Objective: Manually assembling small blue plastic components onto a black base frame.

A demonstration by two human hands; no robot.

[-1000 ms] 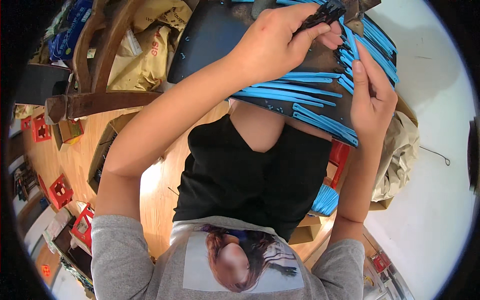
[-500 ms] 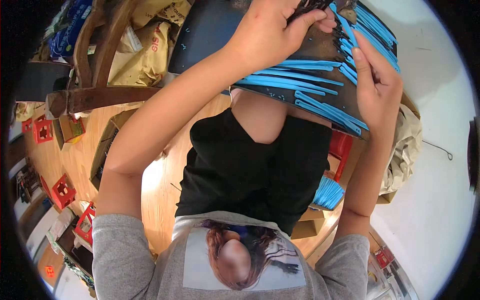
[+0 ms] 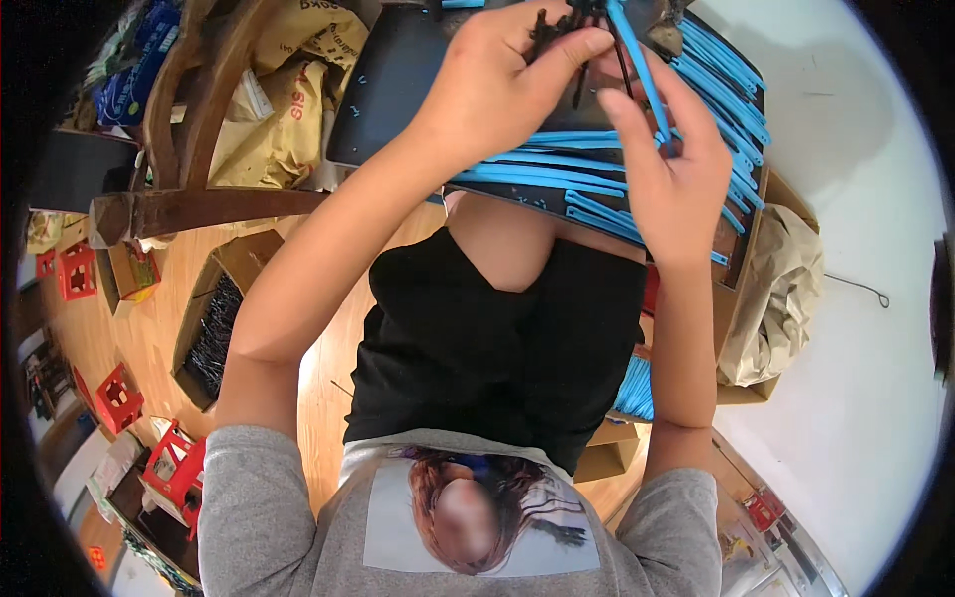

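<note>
At the top of the view my left hand (image 3: 517, 85) is closed around several thin black pieces (image 3: 569, 30) whose kind I cannot make out. Close beside it, my right hand (image 3: 681, 164) holds a flat blue plastic strip (image 3: 642, 72) by its lower end. The strip's upper end meets the black pieces by the left fingertips; whether they are joined is hidden. Below the hands, loose blue strips (image 3: 542, 174) lie along the near edge of a dark tray (image 3: 383, 95). A denser row of blue strips (image 3: 724, 95) lies at the tray's right side.
A wooden chair (image 3: 224, 204) and tan paper sacks (image 3: 298, 109) stand at the left. Crumpled brown paper (image 3: 781, 298) sticks out of a carton on the right. On the floor are a carton of dark thin pieces (image 3: 214, 333) and red stools (image 3: 119, 398).
My right hand has moved left with the blue strip, bringing its upper end to the black pieces at my left hand. The left hand has shifted slightly left and down in view.
</note>
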